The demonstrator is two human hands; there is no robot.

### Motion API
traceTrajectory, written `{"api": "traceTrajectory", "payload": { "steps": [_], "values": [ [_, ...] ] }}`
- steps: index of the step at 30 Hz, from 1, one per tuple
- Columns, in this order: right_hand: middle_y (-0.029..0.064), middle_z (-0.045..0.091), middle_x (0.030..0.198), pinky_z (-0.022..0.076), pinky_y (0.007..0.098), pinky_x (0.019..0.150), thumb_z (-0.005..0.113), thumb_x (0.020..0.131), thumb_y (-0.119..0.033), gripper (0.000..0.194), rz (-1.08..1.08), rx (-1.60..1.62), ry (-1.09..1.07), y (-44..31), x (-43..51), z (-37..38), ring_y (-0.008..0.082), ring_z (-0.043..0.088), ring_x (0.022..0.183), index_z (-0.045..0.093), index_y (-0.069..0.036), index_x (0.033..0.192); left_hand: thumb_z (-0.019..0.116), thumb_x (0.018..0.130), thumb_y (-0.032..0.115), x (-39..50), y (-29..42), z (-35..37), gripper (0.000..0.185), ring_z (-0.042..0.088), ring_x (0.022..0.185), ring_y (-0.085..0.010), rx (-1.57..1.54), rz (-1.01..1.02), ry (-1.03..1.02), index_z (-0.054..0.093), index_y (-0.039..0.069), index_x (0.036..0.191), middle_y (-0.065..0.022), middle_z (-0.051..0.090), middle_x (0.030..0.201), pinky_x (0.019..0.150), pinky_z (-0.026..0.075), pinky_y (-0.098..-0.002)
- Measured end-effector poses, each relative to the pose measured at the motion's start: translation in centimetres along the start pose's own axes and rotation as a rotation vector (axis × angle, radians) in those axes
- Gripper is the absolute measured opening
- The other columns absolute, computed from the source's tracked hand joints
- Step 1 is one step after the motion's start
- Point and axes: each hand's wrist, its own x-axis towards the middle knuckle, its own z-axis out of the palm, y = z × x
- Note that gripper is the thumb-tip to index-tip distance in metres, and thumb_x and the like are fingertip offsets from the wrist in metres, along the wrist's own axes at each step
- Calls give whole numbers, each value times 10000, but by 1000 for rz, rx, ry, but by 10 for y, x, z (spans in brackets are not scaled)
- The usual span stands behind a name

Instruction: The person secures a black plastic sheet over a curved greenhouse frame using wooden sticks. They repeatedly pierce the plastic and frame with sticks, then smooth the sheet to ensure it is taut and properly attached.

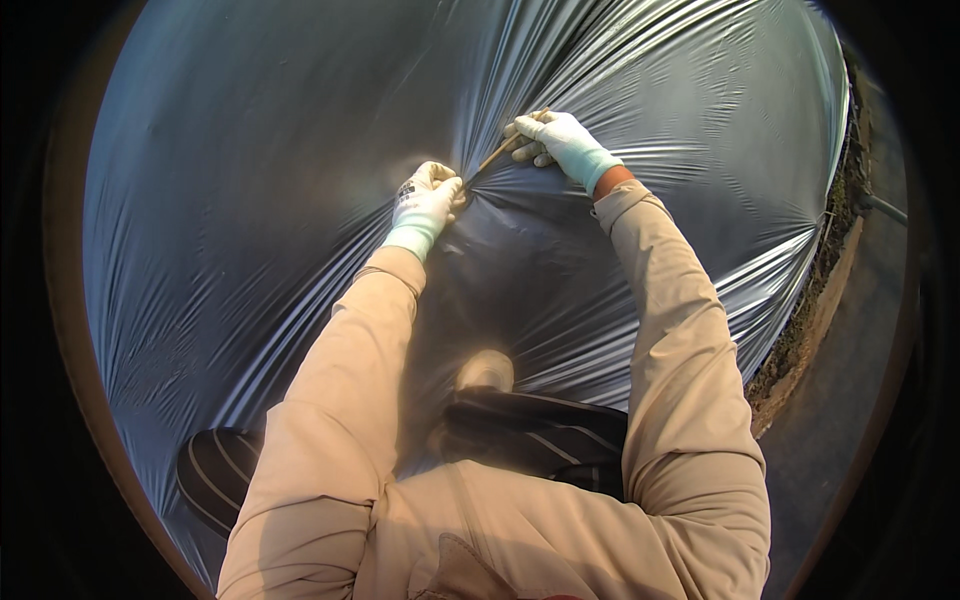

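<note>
Shiny dark plastic sheeting (270,135) spreads beneath both hands, with folds fanning out from a point between them. My left hand (429,196), in a white and mint knit glove, pinches the sheeting at that point, its fingers curled closed. My right hand (546,141), gloved alike, holds a thin wooden stick (500,151) between thumb and fingers. The stick slants down to the left, and its lower end meets the gathered plastic just right of my left fingertips. Whether that tip passes through the plastic cannot be told.
One light-coloured shoe (486,371) rests on the sheeting below my hands, and my striped trouser legs flank it. Along the right, the sheeting ends at a strip of soil (814,307). A pale pipe or rod (885,208) juts in beyond it.
</note>
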Motion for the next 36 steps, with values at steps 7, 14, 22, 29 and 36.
{"api": "traceTrajectory", "payload": {
  "steps": [7,14,22,29,36],
  "values": [
    [27,744,1017,501,267,700,578,993,-361,312,-96,-106,86,1,-24,7,114,700,841,696,-99,1115,594,986,121,4,-12,-2,187,705,884,-141,-52,65,-16,574,56,1160,-61,694,1013,642,552,-264],
    [35,744,992,503,267,716,588,989,-341,290,-109,-67,124,6,-30,11,113,685,834,692,-98,1106,629,959,66,6,-31,-5,200,709,881,-166,-283,160,-17,588,31,1151,-101,711,1025,684,575,-258],
    [43,729,953,511,282,836,649,953,-320,303,-198,-209,173,-2,-27,22,129,671,875,696,-62,1104,607,966,34,0,-30,-13,129,711,918,-202,-360,194,-131,621,15,1092,-128,718,1002,791,592,-313],
    [73,734,998,514,310,863,659,947,-327,311,-221,-277,207,11,-21,34,171,677,916,698,-71,1119,640,856,-5,-36,-58,-19,361,657,1100,-324,745,1086,163,667,94,1202,-144,680,1201,947,524,-385],
    [99,729,995,521,322,859,661,938,-315,285,-298,-254,214,28,-20,43,221,685,930,705,-77,1089,589,924,232,-34,-89,-30,497,443,1383,-308,1241,972,118,531,88,1396,-144,521,1448,1175,254,-470]
  ]
}}
